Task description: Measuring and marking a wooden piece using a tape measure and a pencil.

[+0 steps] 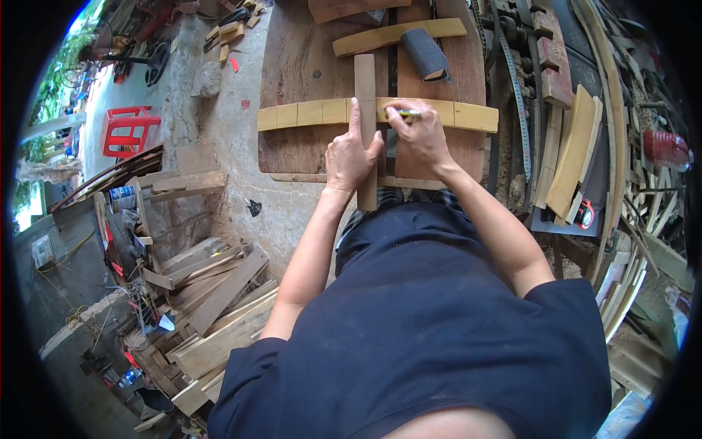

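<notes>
A curved strip of yellowish wood (311, 113), crossed by several thin dark lines, lies sideways on a brown wooden bench top (292, 69). Across its middle rests a straight brown wooden strip (365, 73), its near end reaching toward my body. My left hand (349, 157) holds this strip down, forefinger stretched along its left edge and thumb at its right edge. Just right of the strip, my right hand (420, 132) pinches a pencil (408, 113) over the curved wood; whether its tip touches cannot be made out.
Farther back on the bench lie another curved yellow piece (398, 36) and a dark grey wrapped block (424, 55). Curved offcuts (574, 157) and a tape measure (584, 214) sit at right. Stacked boards (227, 293) fill the lower left, and a red plastic stool (128, 132) stands beyond.
</notes>
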Available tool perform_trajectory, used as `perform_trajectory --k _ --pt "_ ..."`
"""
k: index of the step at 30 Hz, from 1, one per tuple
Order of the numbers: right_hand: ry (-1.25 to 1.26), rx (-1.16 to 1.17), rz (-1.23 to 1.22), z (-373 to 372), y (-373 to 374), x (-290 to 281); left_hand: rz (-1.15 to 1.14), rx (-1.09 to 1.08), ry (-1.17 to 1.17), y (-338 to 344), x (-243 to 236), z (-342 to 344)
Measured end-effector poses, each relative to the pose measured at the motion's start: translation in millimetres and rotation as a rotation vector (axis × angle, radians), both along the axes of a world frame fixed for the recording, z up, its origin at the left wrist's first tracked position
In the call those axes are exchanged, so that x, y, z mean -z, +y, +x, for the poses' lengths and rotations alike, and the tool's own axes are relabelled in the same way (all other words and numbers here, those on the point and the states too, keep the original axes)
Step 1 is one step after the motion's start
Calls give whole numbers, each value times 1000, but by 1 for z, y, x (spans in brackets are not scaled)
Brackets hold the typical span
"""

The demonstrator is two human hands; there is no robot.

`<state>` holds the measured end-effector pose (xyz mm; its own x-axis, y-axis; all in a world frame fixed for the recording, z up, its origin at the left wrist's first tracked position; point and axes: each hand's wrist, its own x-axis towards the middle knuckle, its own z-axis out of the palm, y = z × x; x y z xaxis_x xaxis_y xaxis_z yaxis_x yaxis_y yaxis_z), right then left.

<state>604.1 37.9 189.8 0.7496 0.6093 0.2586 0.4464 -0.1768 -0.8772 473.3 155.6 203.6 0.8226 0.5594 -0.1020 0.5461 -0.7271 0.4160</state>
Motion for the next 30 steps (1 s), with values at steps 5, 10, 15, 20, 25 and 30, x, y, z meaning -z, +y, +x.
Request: perform_trajectory --k 5,10,15,20,25,30 --pt "54 -157 -89 -15 -28 -13 -22 19 -71 7 3 -7" --pt "64 98 47 6 -41 -15 -66 -191 -273 32 7 -46" --pt "-494 2 -329 42 -80 8 -41 -231 -239 44 1 -76" --pt "-561 -83 -371 44 -75 14 -9 -221 -256 42 -1 -82" --pt "-524 -157 -321 14 -32 9 -90 -211 -287 35 -8 -72" --pt "-429 -213 -320 -4 9 6 -89 -63 -286 24 -10 -49"
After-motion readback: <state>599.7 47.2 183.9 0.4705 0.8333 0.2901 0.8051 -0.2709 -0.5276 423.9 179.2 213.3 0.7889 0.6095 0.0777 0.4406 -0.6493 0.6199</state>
